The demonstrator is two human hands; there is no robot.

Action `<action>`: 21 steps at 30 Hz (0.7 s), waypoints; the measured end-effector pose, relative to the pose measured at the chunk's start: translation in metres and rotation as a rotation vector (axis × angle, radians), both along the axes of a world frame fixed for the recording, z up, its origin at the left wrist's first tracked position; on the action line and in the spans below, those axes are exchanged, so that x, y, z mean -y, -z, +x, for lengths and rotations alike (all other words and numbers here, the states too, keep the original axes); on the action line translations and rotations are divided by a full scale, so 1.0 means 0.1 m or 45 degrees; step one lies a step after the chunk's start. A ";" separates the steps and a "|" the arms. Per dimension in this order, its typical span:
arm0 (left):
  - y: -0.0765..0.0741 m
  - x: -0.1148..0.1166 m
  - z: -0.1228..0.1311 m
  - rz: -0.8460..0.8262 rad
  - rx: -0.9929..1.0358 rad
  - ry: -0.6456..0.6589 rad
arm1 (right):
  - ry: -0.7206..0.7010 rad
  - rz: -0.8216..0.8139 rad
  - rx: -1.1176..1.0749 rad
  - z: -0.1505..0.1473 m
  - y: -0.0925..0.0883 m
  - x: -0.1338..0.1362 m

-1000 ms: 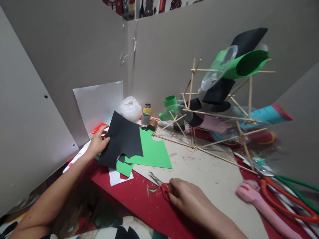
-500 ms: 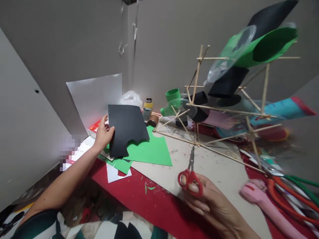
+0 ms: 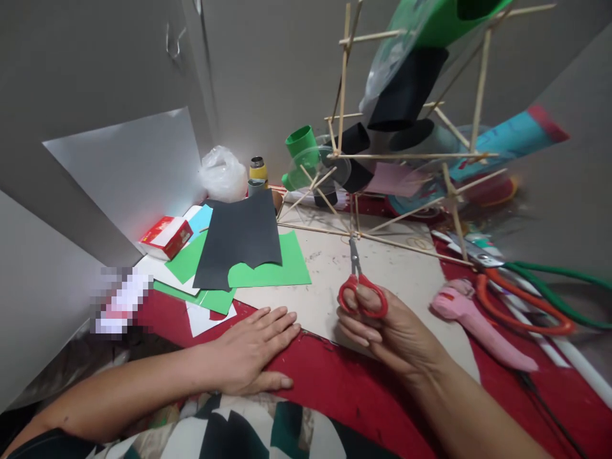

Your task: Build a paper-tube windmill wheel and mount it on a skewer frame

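My left hand (image 3: 255, 349) lies flat, fingers stretched out, on the red table surface (image 3: 325, 389) by the near edge of a pale board (image 3: 329, 268). It holds nothing. My right hand (image 3: 389, 331) grips a pair of scissors (image 3: 363, 296) by the red handles, blades together and pointing away from me. A black sheet (image 3: 241, 233) with curved cut-outs along its near edge rests on green sheets (image 3: 295, 268), just beyond my left hand. A white scrap (image 3: 205, 319) with a curved cut lies beside that hand.
A frame of wooden sticks (image 3: 415, 156) carrying rolled paper tubes stands at the back right. At right lie a pink glue gun (image 3: 478, 322) and large scissors (image 3: 516, 306). A red-and-white box (image 3: 166, 237), a plastic bag (image 3: 222, 173) and a yellow bottle (image 3: 258, 171) stand at left and back.
My left hand has let go of the black sheet, which now rests on the pile, and has come down flat on the table. The scissors remain in my right hand. The view has shifted.
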State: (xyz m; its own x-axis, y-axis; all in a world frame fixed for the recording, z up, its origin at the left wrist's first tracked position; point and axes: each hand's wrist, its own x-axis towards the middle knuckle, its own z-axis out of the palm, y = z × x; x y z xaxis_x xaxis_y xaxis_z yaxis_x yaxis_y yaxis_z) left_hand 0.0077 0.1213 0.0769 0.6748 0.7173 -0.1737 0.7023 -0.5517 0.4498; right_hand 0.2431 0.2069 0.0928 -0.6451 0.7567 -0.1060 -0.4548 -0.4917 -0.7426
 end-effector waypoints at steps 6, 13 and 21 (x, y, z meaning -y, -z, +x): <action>0.10 0.15 -0.10 0.050 -0.079 0.060 | 0.020 0.016 0.111 -0.02 0.02 0.00; -0.05 0.73 -0.51 0.357 0.008 -0.173 | 0.016 0.005 0.178 -0.02 0.02 0.06; -0.33 0.46 -0.31 0.369 0.075 -0.122 | -0.003 0.009 0.137 -0.05 0.02 0.07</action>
